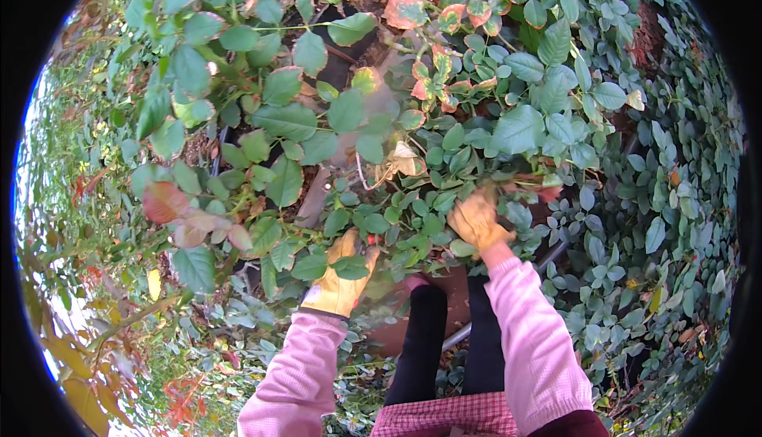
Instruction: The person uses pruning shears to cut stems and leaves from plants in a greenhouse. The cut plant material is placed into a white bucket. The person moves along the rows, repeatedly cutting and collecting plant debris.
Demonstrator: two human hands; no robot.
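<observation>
My left hand (339, 279), in a yellow work glove, reaches into the rose bushes with leaves lying over its fingers. A small red object (373, 239) shows by its fingertips, too covered to identify. My right hand (476, 219), also gloved and partly blurred, is sunk among rose leaves (431, 225) a little further forward. Foliage hides its fingertips, and I cannot tell whether they hold a stem. Just ahead of both hands hangs a dry, curled brown leaf (406, 160). Rose leaves with browned edges (408, 11) grow beyond it.
Dense rose foliage (655, 199) closes in on the right, with more bushes (89, 169) on the left. Reddish leaves (166, 202) stick out at the left. A grey pipe (457, 336) crosses the reddish-brown ground (387, 336) by my black-trousered legs (419, 342).
</observation>
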